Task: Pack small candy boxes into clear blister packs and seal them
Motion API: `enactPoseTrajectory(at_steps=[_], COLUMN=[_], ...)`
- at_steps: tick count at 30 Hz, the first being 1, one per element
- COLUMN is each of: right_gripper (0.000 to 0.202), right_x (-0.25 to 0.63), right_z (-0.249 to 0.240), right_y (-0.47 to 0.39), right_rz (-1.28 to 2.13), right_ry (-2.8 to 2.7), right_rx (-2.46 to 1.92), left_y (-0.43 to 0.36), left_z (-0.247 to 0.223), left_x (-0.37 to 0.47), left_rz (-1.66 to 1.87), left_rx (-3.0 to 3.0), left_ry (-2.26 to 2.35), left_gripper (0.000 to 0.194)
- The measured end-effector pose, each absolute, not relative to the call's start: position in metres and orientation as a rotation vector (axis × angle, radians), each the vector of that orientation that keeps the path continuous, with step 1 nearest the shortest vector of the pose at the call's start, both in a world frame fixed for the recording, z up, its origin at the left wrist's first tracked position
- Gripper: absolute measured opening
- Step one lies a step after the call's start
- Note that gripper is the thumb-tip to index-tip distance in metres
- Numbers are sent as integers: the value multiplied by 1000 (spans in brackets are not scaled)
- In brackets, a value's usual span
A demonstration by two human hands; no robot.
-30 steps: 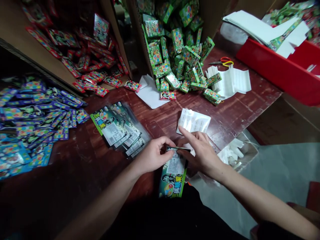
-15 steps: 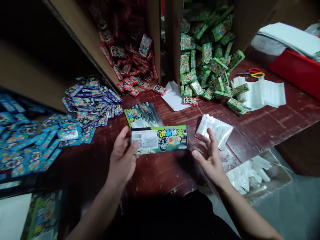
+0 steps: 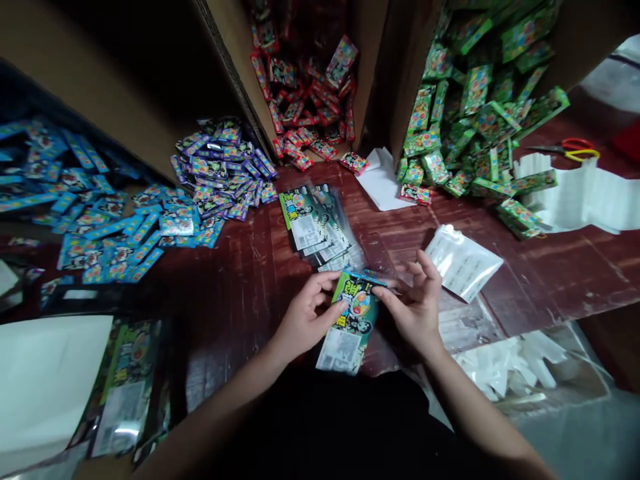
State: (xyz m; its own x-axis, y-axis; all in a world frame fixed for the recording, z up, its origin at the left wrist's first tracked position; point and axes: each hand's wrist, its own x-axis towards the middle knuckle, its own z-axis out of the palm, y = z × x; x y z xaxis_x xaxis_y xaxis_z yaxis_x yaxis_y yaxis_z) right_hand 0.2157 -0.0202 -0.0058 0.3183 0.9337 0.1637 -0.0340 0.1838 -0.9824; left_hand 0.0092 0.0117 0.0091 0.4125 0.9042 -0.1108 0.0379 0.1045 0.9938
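Observation:
A green and black printed pouch [image 3: 350,320] is held upright in front of me, its label towards the bottom. My left hand [image 3: 313,310] pinches its left edge near the top. At the top right corner, my right hand [image 3: 413,303] has thumb and fingers closed on the clear plastic edge. Just behind the hands, several similar pouches [image 3: 317,227] lie overlapped on the table. To the right of them is a clear bag with white printed sheets [image 3: 463,263].
Piles of blue packets [image 3: 125,233], purple packets [image 3: 225,170], red packets [image 3: 320,100] and green packets [image 3: 475,113] spill from cardboard boxes. Scissors [image 3: 570,149] lie at the right. A bin of white strips [image 3: 520,363] stands lower right; more pouches [image 3: 123,387] lie lower left.
The pouch has turned from lying sideways to upright and come nearer my body. My right hand has closed on its top edge. The view has shifted left.

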Motion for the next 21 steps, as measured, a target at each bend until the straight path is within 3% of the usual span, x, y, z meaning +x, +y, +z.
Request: enactPoseTrajectory(at_steps=[5,9,16,21], right_gripper=[79,86,93,94], right_x=[201,204,212,215], right_z=[-18,-20,-6,9], right_y=[-33,-30,-17,-4], right_rz=[804,863,421,607], right_ry=[-1022,-1140,-1637,-1866], right_rx=[-1192,-1192,-1384,-1428], left_y=[10,11,7,11], left_z=[7,2,-4,-4], left_x=[4,1,-1,-9], left_rz=[717,725,793,667], left_rx=[1327,1342,1302,1279], left_ry=[885,900,947,875], left_gripper=[55,48,50,55])
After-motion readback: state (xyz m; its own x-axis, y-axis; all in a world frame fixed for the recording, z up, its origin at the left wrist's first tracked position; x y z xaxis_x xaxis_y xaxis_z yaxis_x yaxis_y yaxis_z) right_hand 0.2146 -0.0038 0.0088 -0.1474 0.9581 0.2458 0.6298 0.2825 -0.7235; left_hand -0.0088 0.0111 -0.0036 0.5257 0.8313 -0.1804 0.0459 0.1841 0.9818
